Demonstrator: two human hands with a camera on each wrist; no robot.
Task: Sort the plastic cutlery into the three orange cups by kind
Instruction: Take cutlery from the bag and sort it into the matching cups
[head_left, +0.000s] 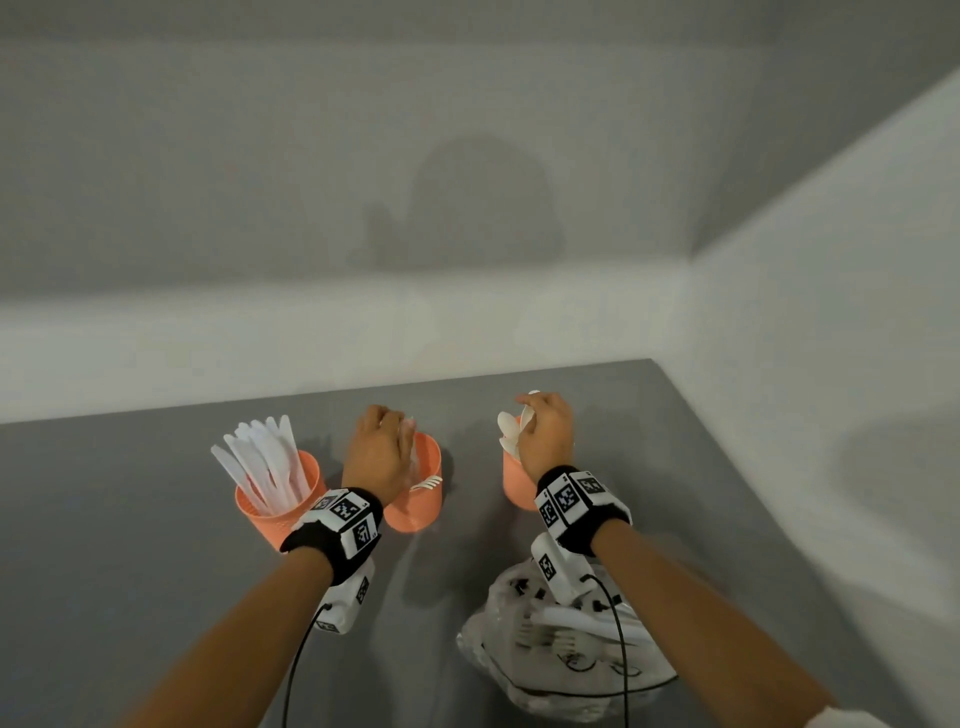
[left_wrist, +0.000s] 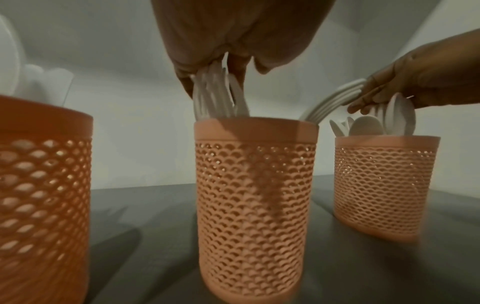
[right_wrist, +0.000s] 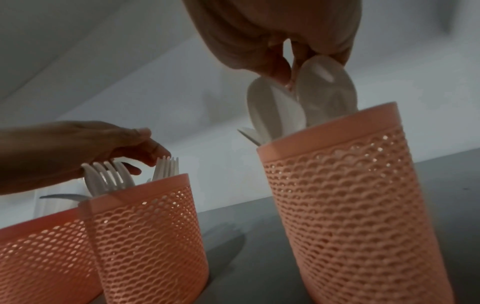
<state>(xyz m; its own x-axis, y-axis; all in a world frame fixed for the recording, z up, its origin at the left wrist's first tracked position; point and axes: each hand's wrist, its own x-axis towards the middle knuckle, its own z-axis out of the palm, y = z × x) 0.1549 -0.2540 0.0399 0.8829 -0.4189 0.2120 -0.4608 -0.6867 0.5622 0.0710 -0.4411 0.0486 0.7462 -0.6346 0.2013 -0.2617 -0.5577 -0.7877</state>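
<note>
Three orange mesh cups stand in a row on the grey table. The left cup (head_left: 278, 506) holds white knives (head_left: 265, 457). Over the middle cup (left_wrist: 255, 185) my left hand (left_wrist: 221, 67) grips the tops of a bunch of white forks (left_wrist: 215, 98) whose handles stand inside the cup. Over the right cup (right_wrist: 350, 195) my right hand (right_wrist: 293, 67) pinches the bowls of white spoons (right_wrist: 324, 88) that stand in it. In the head view the left hand (head_left: 382, 441) and the right hand (head_left: 543, 426) each cover part of their cup.
A clear plastic bag (head_left: 561, 639) with more white cutlery lies on the table near the front, under my right forearm. White walls close the table at the back and on the right. Cables hang from both wrist units.
</note>
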